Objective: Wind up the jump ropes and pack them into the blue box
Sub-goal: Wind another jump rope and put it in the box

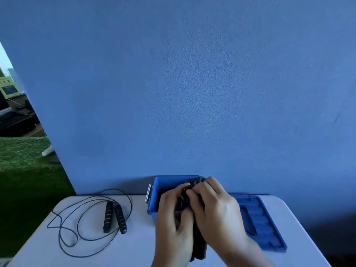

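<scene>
A pale, smooth table (96,253) with rounded corners stands hard against a plain matte blue wall (192,93), which fills most of the view from ten o'clock round to three. At nine o'clock, past the wall's slanted edge, lies a stretch of green artificial turf (23,166). Beyond it are dim, dark furniture and a pale cabinet, too blurred to read. The light is low and bluish.

At the table's twelve o'clock edge sits an open blue plastic box (154,197), rectangular, with a grey metal handle (148,192) on its nine o'clock end. Its flat blue plastic lid (267,224), ribbed and with a moulded grip slot, lies on the table just beside the box at its three o'clock side.

Both hands meet over the box's six o'clock rim, holding a wound black jump rope (198,245). Its dark handles hang toward six o'clock between the wrists and its coiled cord shows above the box's opening. The left hand (174,218) wraps curled fingers round the bundle from nine o'clock. The right hand (215,211) covers it from three o'clock, fingertips bent down onto the coil. Whether the bundle touches the box's floor cannot be told, as the hands hide it.

At the box's nine o'clock, apart from it, a second loose jump rope (114,216) lies on the table. Its two black foam handles with yellow-green rings rest side by side, and its thin black cord sprawls in wide loops around them.
</scene>
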{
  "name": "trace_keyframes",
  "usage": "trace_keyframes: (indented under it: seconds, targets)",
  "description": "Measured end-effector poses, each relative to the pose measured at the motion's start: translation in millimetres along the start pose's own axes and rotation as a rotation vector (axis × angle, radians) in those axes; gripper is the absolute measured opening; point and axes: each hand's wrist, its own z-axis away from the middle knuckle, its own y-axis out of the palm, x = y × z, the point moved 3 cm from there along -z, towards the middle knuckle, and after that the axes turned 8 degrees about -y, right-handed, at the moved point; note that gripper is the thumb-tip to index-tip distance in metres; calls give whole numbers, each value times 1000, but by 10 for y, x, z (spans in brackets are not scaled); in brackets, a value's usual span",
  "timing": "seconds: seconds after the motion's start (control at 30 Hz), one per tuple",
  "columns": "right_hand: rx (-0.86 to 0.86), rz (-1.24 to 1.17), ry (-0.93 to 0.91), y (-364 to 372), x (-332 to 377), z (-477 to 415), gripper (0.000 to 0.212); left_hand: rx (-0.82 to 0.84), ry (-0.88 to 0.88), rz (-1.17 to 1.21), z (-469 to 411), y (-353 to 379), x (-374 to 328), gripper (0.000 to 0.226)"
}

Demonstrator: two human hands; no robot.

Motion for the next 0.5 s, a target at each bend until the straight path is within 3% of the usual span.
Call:
trace_keyframes:
  seconds: [0.1, 0.23, 0.37, 0.5]
  targets:
    - [57, -33, -21, -5, -35, -19, 17, 66, 35, -47, -54, -103, -5, 52]
    - [155, -168, 76, -31, -116, -13, 23, 238, -123, -61, -146, -76, 88, 56]
    - [362, -136, 110, -78, -193, -38, 30, 194, -146, -201, -196, -119, 116, 74]
    - [593, -107, 172, -183, -273, -100, 23, 203, -108, -128, -137, -123, 84, 64]
